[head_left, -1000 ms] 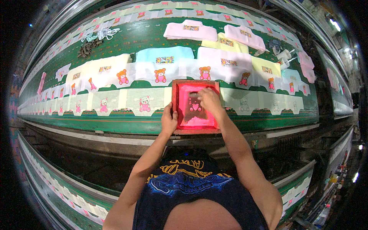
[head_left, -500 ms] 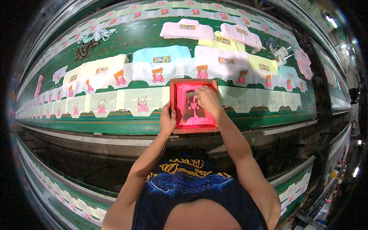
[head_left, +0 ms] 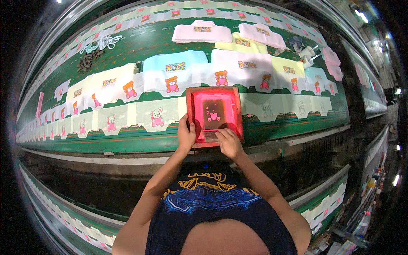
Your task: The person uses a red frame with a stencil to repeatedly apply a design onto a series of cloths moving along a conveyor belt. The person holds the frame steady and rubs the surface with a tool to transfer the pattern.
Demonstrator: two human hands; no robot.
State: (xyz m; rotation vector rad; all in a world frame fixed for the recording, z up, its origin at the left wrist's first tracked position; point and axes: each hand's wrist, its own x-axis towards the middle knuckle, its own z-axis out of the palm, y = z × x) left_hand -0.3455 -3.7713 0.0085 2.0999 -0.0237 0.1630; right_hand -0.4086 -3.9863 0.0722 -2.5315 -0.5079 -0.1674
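A wooden printing screen frame [head_left: 212, 90], stained red-pink, lies over the near row of pale fabric pieces. Its dark mesh window [head_left: 217, 106] carries small pink shapes, with bright pink ink around it. My left hand [head_left: 186, 135] is wrapped round the frame's left side. Inside the near end, my right hand [head_left: 230, 142] grips a squeegee [head_left: 209, 134], partly covered by the fingers. Left of the frame, a fabric piece [head_left: 157, 117] shows a bear outline with pink parts. To the right, another piece [head_left: 267, 108] bears only a faint grey outline.
The long green table [head_left: 140, 40] holds further rows of bear prints. Behind the frame lie folded pastel garments [head_left: 175, 61] and a pink stack [head_left: 202, 32]. Tied cords [head_left: 106, 42] rest at the far left, white spools [head_left: 309, 53] at the far right.
My right hand has drawn the squeegee from the far end of the screen to the near end. Pink ink has cleared from the mesh window. My left hand stays on the frame.
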